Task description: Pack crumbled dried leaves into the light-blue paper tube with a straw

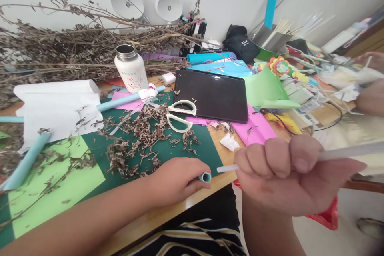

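My left hand (177, 180) is closed around a light-blue paper tube (206, 177); only its open, hollow end shows past the thumb. In my right hand (279, 176), raised at the right with the fingers wrapped tight, is a thin whitish rod (227, 168). Its tip points left toward the tube's mouth, with a small gap between them in the picture. Beyond the left hand, crumbled dry leaves (135, 140) lie on a dark green mat (192, 164). White-handled scissors (181, 116) rest there, their blades hidden among the leaves.
Behind stand a white bottle (131, 70) without a lid and a pile of dried stalks (60, 48). A black tablet (211, 96) lies mid-table. Rolled white paper (57, 108) and another blue tube (28, 162) are on the left. Another person's arm (372, 98) shows at far right.
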`<state>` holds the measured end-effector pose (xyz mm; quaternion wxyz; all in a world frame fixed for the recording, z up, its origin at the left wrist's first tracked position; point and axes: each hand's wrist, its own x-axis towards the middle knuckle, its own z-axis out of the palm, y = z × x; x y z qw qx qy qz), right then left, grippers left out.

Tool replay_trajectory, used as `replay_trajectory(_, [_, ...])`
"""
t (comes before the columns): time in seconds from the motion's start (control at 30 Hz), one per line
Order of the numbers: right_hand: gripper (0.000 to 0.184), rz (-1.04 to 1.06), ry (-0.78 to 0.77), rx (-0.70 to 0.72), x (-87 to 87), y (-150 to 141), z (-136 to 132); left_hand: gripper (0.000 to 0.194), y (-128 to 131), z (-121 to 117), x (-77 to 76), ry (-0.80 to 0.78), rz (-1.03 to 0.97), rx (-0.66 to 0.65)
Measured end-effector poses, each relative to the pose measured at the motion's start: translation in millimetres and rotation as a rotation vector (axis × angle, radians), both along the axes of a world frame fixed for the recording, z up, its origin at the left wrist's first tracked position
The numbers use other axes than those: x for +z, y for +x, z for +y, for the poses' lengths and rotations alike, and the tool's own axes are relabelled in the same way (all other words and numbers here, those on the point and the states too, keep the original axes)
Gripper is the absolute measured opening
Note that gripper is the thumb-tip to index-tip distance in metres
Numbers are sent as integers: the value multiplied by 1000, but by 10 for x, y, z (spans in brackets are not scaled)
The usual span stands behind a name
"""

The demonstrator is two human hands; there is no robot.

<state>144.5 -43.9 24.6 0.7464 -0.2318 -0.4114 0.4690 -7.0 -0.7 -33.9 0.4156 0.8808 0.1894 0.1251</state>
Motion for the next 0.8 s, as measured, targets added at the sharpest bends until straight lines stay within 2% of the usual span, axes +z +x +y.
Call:
replay_trajectory(0.2, [46, -33, 35, 172, 11, -117, -18, 21, 4, 15, -49, 41, 7, -37])
replay_trajectory(0.33, [42, 31, 16, 132, -45, -127, -12, 23, 10, 19, -42, 38, 23, -29])
replay_trajectory(0.53, [41, -31, -5, 158, -130, -119, -86, 22, 26, 24, -64, 54, 35, -6])
replay_trajectory(0.8, [48, -108, -32, 166, 3, -181, -29, 28, 36, 6, -19, 115, 50, -23])
